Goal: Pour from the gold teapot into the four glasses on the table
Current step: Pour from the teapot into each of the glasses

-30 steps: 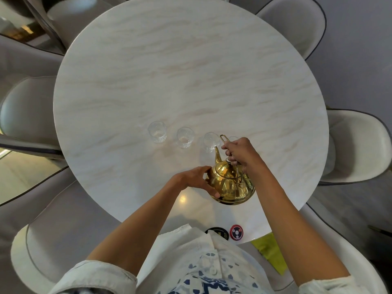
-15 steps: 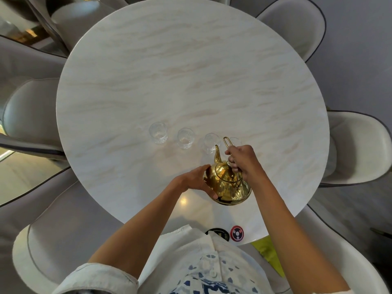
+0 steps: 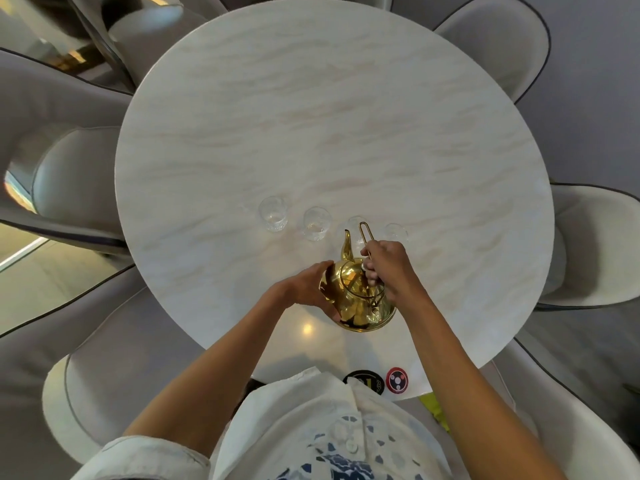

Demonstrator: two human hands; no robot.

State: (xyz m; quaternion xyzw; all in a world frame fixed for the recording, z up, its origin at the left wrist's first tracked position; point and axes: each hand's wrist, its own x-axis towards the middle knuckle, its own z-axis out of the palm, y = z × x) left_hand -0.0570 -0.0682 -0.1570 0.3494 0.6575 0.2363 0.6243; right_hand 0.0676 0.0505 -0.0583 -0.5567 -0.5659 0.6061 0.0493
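Observation:
The gold teapot [image 3: 356,299] is held over the near part of the round marble table [image 3: 311,116]. My right hand [image 3: 388,268] grips its wire handle and my left hand [image 3: 308,289] cups its left side. Its spout points away from me, toward a row of small clear glasses. The leftmost glass [image 3: 273,213] and the second glass [image 3: 316,223] stand in full view. The third glass [image 3: 354,226] sits just past the spout tip, partly hidden by the handle loop. The fourth glass [image 3: 396,233] stands beyond my right hand. No stream shows.
Pale upholstered chairs ring the table, one at far right [image 3: 595,247] and one at left [image 3: 69,174]. Two round stickers [image 3: 396,380] sit at the table's near edge. A yellow-green item [image 3: 438,408] shows below that edge.
The teapot and both hands have shifted slightly left and toward me; the fourth glass, hidden behind my right hand before, now shows. The glasses have not moved.

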